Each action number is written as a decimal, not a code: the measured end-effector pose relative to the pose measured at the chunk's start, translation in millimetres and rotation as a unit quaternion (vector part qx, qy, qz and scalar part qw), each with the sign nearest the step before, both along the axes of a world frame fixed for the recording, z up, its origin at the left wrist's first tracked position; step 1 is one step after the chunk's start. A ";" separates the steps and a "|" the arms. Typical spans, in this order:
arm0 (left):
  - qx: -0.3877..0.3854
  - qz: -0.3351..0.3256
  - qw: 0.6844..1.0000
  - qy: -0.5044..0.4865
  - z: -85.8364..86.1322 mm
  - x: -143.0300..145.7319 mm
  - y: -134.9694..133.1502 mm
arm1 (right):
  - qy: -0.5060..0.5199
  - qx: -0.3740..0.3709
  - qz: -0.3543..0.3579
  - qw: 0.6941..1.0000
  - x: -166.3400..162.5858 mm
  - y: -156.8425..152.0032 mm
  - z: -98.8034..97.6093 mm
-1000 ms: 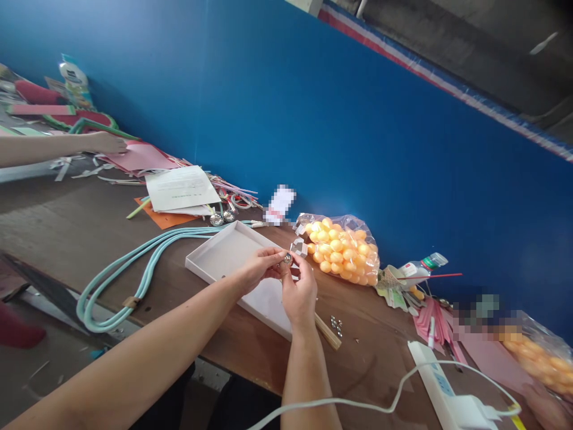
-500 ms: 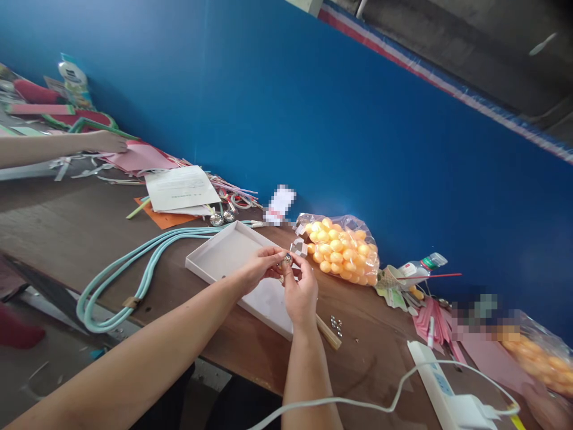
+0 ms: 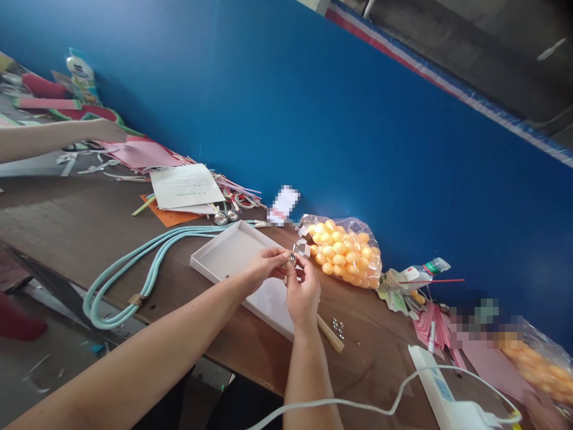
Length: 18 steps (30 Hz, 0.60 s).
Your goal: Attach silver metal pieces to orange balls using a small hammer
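My left hand and my right hand meet above a shallow white box lid on the brown table. Both pinch a small shiny metal ball-like piece between their fingertips. A few small metal pieces lie on the table just right of my right wrist, beside a wooden stick.
A clear bag of orange balls lies behind my hands by the blue wall. Pale green tubing loops to the left. Another person's arm reaches over pink paper at far left. A white power strip and cable lie front right.
My hands keep pinching the small metal piece with slight finger shifts. The view has drifted a little; the other person's hand at far left has lifted slightly.
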<state>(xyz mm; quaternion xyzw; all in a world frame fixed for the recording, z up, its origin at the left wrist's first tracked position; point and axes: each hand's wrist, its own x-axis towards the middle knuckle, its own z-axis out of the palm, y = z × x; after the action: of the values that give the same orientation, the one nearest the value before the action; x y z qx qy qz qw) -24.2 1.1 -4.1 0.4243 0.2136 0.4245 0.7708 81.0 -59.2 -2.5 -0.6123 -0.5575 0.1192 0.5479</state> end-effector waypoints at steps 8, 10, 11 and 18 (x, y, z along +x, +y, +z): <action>-0.017 0.024 0.999 -0.022 0.5 0.3 -0.3 | -0.007 0.005 -0.006 1.000 -3.8 -1.9 1.0; -0.020 0.030 0.999 -0.016 1.1 0.0 -1.0 | -0.015 0.009 0.000 1.000 -4.1 -1.9 0.4; -0.019 0.031 0.999 -0.009 1.3 -0.1 -1.4 | -0.017 0.011 0.000 1.000 -4.1 -1.8 -0.1; -0.007 0.026 0.999 0.020 1.6 0.4 -1.8 | -0.039 0.036 -0.019 0.998 -2.9 0.7 -2.8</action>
<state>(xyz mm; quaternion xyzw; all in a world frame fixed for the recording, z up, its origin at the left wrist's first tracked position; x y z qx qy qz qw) -23.8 -0.7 -2.5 0.4216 0.2425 0.4347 0.7580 78.1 -58.6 -5.3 -0.6072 -0.5703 0.0647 0.5495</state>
